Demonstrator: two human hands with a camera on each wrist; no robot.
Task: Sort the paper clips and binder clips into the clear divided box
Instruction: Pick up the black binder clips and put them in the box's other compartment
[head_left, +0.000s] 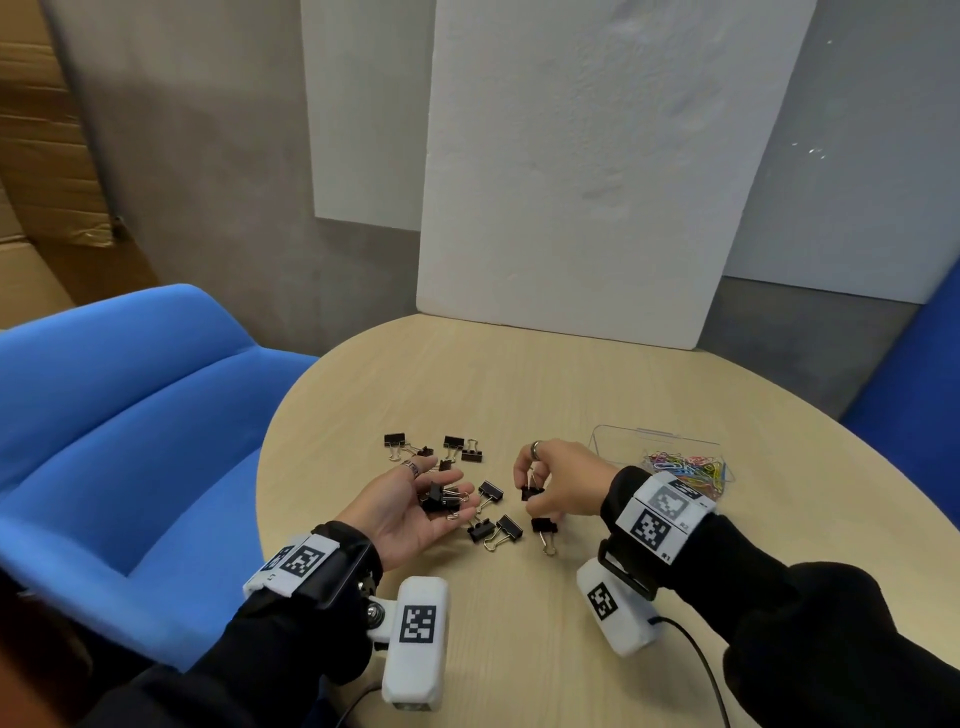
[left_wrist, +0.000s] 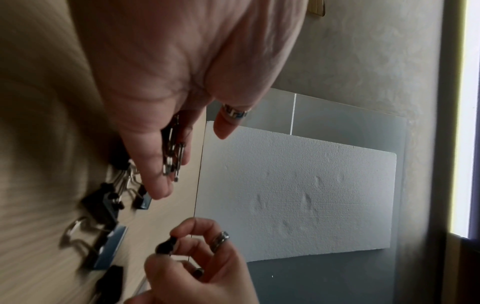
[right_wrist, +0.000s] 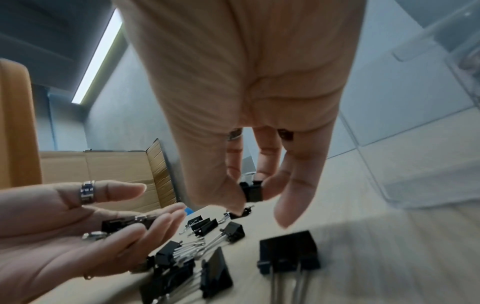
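Right hand (head_left: 558, 483) pinches one black binder clip (right_wrist: 252, 190) between thumb and fingertips, clip body down, wire handles pointing up, left of the clear box (head_left: 623, 441). Left hand (head_left: 410, 512) lies palm up, fingers relaxed, cradling several clips (head_left: 441, 499). More clips (head_left: 496, 527) lie scattered on the table (head_left: 519, 384) left of the box; coloured paper clips (head_left: 685, 465) sit in the box.

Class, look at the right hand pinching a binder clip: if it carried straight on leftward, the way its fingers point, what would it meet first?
Probably the left hand, held palm-up with binder clips lying on it. The right hand is level with it, though depth is unclear.
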